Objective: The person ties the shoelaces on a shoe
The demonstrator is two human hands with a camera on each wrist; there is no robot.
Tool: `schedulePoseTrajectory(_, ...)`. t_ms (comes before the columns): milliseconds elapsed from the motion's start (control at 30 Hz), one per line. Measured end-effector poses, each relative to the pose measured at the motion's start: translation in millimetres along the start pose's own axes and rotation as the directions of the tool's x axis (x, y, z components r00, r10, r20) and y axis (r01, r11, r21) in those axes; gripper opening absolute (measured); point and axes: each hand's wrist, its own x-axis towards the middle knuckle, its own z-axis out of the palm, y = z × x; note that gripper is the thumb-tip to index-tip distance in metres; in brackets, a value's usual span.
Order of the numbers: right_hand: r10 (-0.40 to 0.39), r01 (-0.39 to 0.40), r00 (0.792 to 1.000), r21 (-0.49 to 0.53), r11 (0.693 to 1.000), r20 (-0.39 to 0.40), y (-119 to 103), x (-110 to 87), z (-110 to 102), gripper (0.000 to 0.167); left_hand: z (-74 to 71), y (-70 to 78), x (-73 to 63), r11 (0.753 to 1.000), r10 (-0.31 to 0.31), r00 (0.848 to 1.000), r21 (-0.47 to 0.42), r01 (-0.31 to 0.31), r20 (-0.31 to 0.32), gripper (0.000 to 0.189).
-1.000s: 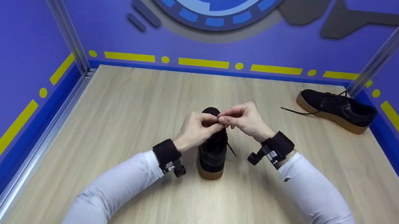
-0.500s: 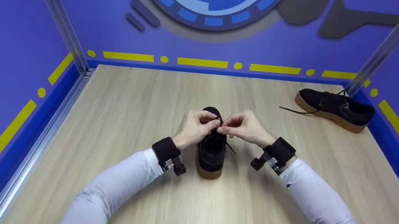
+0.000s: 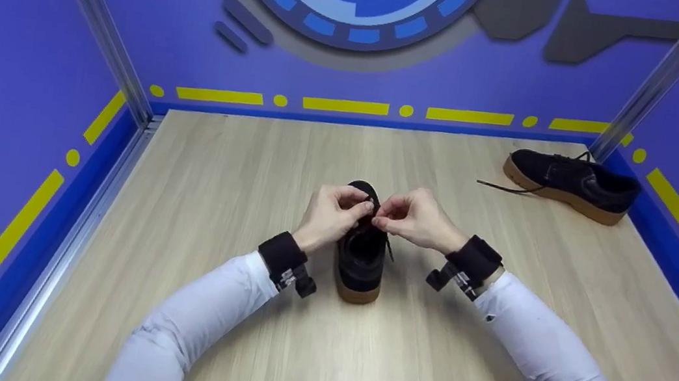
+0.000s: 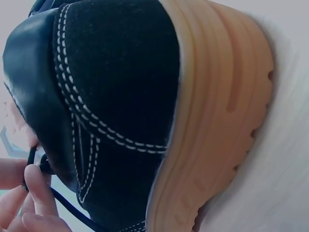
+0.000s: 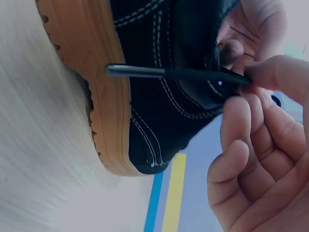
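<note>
A black shoe (image 3: 360,269) with a tan sole and pale stitching stands on the wooden table, toe pointing away from me. Over its lacing area my left hand (image 3: 331,217) pinches a black shoelace (image 4: 72,208) between thumb and fingers. Just to the right, my right hand (image 3: 418,219) pinches the lace too; in the right wrist view its tipped lace end (image 5: 137,71) sticks out past the thumb and crosses the shoe's side. The fingertips of both hands are close together. They partly hide the lacing in the head view.
A second black shoe (image 3: 570,185) with a tan sole sits at the table's far right, one lace end (image 3: 507,189) trailing leftward on the wood (image 3: 237,170). Blue panels (image 3: 354,81) with yellow markings enclose the back and sides.
My right hand has come slightly lower, and the fingertips have parted a little. The lace end at the shoe's right side hangs nearer the shoe. The left hand has barely shifted.
</note>
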Motion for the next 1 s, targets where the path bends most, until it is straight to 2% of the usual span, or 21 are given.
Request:
schedulePoseTrajectory(200, 0.059, -0.060, 0.998, -0.006, 0.998, -0.024, 5.4, -1.7, -9.7, 0.005, -0.9, -0.2, 0.3, 1.000, -0.012, 1.000, -0.021, 0.012, 0.001, 0.014)
schedulePoseTrajectory(400, 0.037, -0.037, 0.999, -0.042, 0.998, -0.007, 9.7, 4.4, -10.5, 0.006, -2.4, -0.4, 1.6, 0.999, -0.012, 1.000, -0.030, 0.013, 0.015, 0.013)
schedulePoseTrajectory(667, 0.027, -0.027, 1.000, -0.002, 1.000, 0.000, 15.6, 14.2, -6.4, 0.006, -5.6, -0.5, 4.3, 0.996, 0.074, 0.996, 0.039, -0.076, 0.057, 0.013)
schedulePoseTrajectory(800, 0.013, -0.013, 1.000, 0.035, 0.999, 0.010, 16.6, 18.4, -3.8, 0.008, -7.3, 0.0, 4.4, 0.993, 0.095, 0.993, 0.063, -0.100, 0.073, 0.014)
schedulePoseTrajectory(1000, -0.027, 0.028, 0.999, -0.003, 1.000, 0.025, 16.3, 22.6, -0.5, 0.019, -8.0, 0.6, 3.6, 0.977, 0.151, 0.985, 0.137, -0.161, 0.081, 0.014)
